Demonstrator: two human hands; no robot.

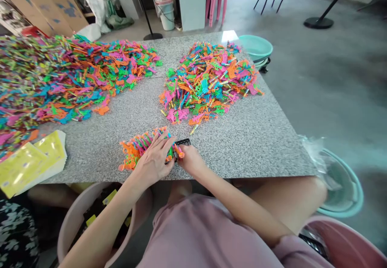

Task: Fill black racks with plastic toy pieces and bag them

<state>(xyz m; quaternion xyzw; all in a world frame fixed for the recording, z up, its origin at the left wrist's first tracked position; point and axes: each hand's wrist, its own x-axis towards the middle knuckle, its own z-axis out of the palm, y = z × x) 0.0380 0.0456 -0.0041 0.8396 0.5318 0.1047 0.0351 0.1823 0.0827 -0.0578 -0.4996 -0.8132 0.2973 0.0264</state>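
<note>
Near the table's front edge, a row of small orange, pink, green and blue plastic pieces [133,152] stands packed side by side in a black perforated tray [183,142]. Most of that tray is hidden under the pieces and my hands. My left hand [155,155] lies across the right part of the row, fingers stretched out over it. Beside it, at the tray's right end, my right hand [190,160] is closed, its fingertips on an orange plastic piece [179,152]. What else its fingers cover is hidden.
A heap of similar pieces [208,82] lies ahead on the speckled stone table [242,147]; a larger heap [60,78] spreads at left. Yellow printed cards [33,159] stack at the left edge. Tubs [68,227] stand below. Another person's patterned clothing [16,231] shows at lower left.
</note>
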